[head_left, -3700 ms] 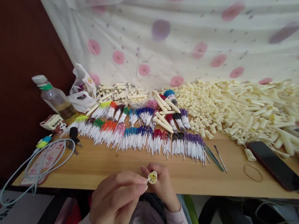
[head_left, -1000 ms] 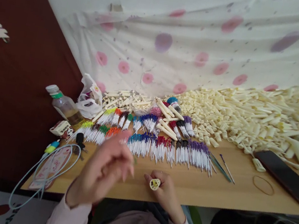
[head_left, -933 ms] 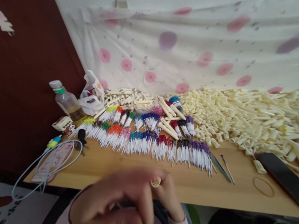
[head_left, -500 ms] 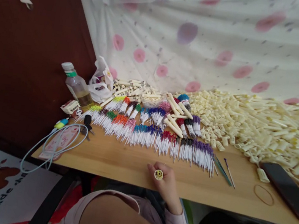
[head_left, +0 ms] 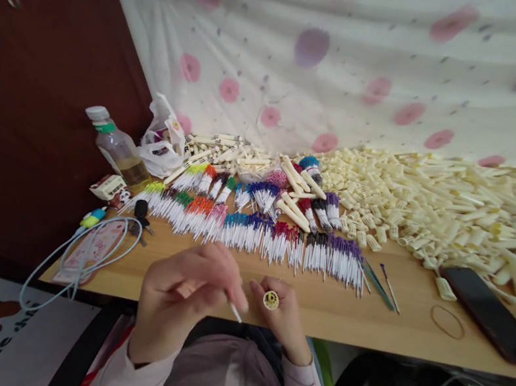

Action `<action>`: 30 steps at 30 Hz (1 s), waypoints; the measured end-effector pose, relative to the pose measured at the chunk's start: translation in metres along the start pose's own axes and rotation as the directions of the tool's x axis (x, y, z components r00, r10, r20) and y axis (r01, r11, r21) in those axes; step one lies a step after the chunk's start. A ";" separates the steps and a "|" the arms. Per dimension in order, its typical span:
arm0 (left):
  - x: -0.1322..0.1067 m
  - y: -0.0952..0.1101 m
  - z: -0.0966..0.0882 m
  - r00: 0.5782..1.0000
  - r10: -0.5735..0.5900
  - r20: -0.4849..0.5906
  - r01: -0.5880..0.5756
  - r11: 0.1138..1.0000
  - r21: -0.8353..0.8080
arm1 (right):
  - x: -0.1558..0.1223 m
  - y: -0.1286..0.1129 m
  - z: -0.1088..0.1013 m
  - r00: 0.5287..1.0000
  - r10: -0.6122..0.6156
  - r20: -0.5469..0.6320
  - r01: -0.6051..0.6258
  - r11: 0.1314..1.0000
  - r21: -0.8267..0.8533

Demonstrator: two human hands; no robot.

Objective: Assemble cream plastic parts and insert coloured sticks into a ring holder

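My right hand (head_left: 284, 317) is closed round a small cream tube (head_left: 271, 300) whose round end, with several holes, faces up. It rests at the near edge of the wooden table (head_left: 328, 305). My left hand (head_left: 187, 294) pinches a thin white stick (head_left: 235, 312), its tip a short way left of the tube. Beyond both hands lies a row of white sticks with coloured tips (head_left: 251, 232), sorted by colour from green through orange, blue and red to purple.
A big heap of cream plastic tubes (head_left: 440, 205) fills the back right. A dark phone (head_left: 491, 315), a rubber band (head_left: 448, 321) and tweezers (head_left: 375, 281) lie at right. A bottle (head_left: 115, 151), a plastic bag (head_left: 161, 146), keys and a pale cable (head_left: 81, 261) sit at left.
My left hand reached to the stick row, dropped below the table edge out of sight, and now is back beside the tube with a white stick. My right hand stayed put.
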State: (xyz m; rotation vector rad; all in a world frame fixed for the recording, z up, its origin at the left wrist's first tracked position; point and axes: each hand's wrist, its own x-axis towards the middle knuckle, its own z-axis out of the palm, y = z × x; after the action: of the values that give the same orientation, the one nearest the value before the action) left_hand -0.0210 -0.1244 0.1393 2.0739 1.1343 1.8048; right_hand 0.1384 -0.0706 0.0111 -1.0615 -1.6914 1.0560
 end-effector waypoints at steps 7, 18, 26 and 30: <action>-0.019 -0.010 0.027 0.960 0.064 -0.273 -0.095 0.990 -0.100 | -0.001 0.000 0.000 1.000 0.008 0.003 -0.008 0.999 0.039; -0.016 -0.005 0.027 0.960 0.278 -0.035 -0.280 0.956 -0.085 | -0.002 0.002 0.001 1.000 0.013 0.004 -0.014 0.998 0.060; -0.021 -0.010 0.032 0.949 0.312 0.040 -0.307 0.946 -0.100 | -0.002 0.004 0.001 1.000 0.007 0.010 -0.007 0.997 0.075; -0.023 -0.015 0.036 0.954 0.298 0.030 -0.294 0.952 -0.086 | -0.001 -0.004 -0.002 1.000 -0.004 0.019 0.003 0.997 0.076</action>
State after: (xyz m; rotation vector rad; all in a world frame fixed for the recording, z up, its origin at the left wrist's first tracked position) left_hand 0.0060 -0.1159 0.1041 2.3235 0.7565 1.8837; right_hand 0.1396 -0.0718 0.0152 -1.0023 -1.6543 1.1223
